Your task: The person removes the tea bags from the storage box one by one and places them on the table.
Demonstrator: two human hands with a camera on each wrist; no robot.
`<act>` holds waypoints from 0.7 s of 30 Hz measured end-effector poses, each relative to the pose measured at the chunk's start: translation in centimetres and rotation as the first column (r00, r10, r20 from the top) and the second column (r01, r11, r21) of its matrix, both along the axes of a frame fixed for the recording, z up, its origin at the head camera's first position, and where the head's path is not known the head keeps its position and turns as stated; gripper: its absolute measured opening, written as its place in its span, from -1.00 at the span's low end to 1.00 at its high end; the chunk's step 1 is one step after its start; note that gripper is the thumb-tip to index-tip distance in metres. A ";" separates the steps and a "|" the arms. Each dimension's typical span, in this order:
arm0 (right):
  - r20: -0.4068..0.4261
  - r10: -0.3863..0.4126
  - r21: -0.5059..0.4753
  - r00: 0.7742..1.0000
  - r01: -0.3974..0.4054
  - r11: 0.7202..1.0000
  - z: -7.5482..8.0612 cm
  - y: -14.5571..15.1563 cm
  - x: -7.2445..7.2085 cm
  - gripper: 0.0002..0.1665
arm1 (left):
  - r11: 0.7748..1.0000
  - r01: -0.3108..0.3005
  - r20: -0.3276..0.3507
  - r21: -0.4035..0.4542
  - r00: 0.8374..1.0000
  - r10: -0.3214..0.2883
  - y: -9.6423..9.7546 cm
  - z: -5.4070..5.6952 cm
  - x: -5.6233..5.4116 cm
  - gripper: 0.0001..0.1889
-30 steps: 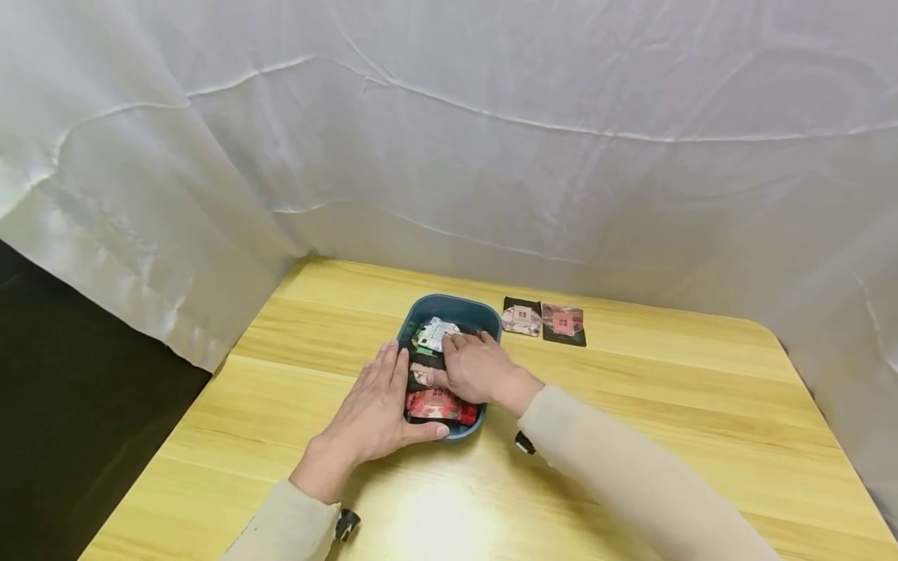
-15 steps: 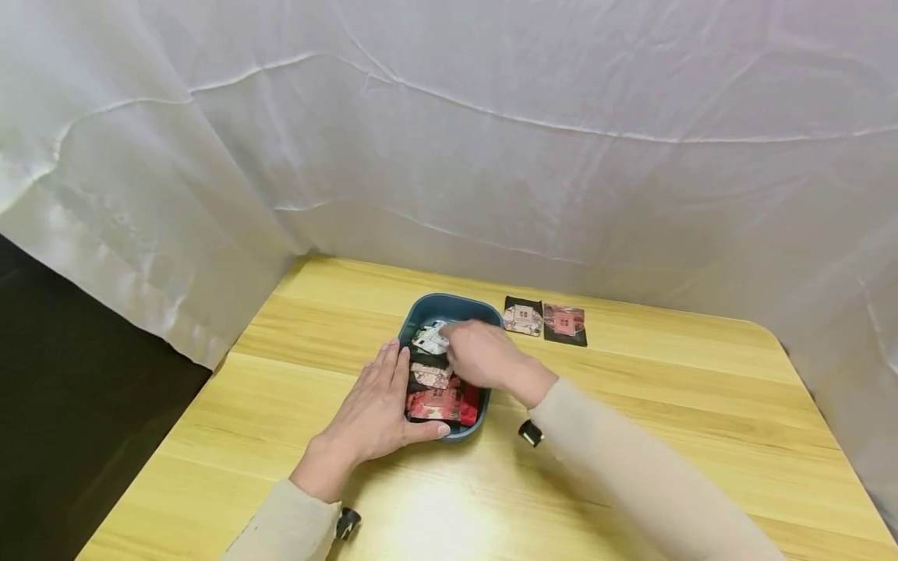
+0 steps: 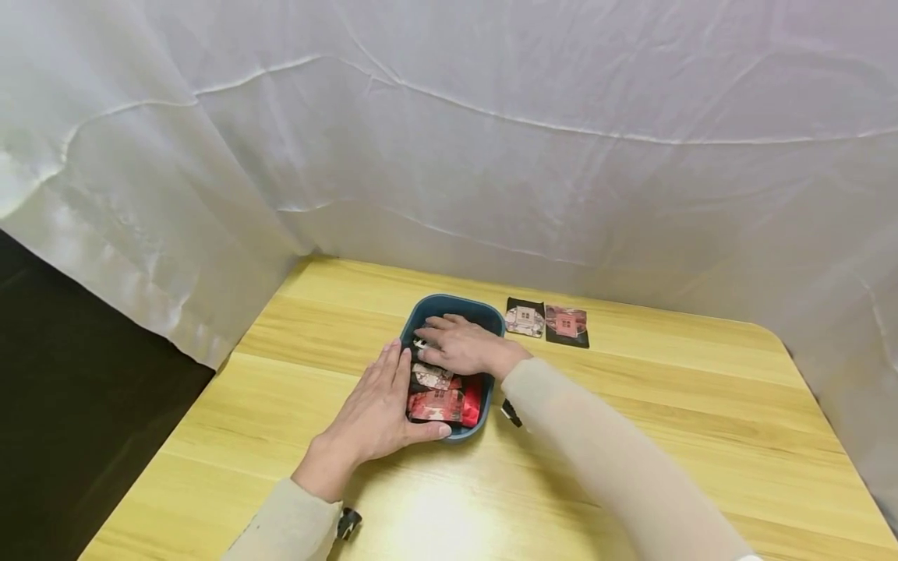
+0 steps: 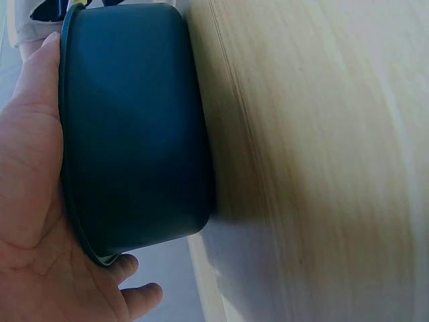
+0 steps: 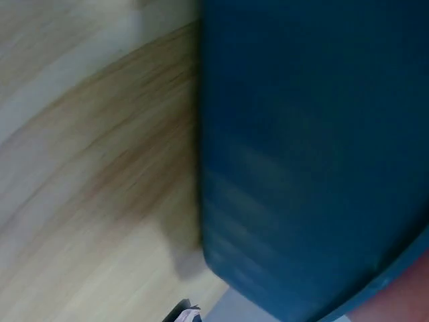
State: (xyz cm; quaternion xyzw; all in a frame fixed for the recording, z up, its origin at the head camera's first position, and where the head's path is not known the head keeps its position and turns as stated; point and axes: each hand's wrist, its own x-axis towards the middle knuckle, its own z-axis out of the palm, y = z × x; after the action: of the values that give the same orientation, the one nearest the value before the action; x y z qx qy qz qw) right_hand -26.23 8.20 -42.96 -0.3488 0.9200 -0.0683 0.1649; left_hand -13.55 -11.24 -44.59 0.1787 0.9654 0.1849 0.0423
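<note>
A dark blue bin (image 3: 484, 315) with rounded corners stands on the table, holding several small flat packets. My left hand (image 3: 372, 409) rests with straight fingers along its left rim, the thumb lying over the near edge. In the left wrist view the palm lies against the rim of the bin (image 4: 134, 127). My right hand (image 3: 459, 347) is inside the bin with fingers spread, over a white packet (image 3: 421, 344) that it mostly hides. Nearer me lie a beige-and-black packet (image 3: 431, 378), a red packet (image 3: 436, 405) and a shiny red piece (image 3: 472, 401).
Just right of the bin's far end, a black-and-beige packet (image 3: 525, 318) and a red-and-black packet (image 3: 567, 325) lie flat side by side. Pale cloth (image 3: 533, 179) hangs behind the wooden table (image 3: 666, 389). A dark area (image 3: 77, 405) borders the table's left side.
My right hand lifted slightly with its fingers bent, then came down flat and spread, further left over the white packet. More of the red piece shows. The left hand stays put.
</note>
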 end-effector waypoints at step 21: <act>0.102 -0.057 0.098 0.993 0.047 0.994 3.9 2.7 2.3 -0.01 | 1.000 -0.001 0.017 -0.004 1.000 0.001 0.3 0.1 0.0 0.49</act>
State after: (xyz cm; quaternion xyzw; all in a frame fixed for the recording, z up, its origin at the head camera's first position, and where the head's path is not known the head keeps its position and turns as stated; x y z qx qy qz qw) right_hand -23.97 10.86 -39.07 -0.3124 0.9211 -0.0465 0.2274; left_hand -13.50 -10.97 -44.45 0.1764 0.9655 0.1847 0.0508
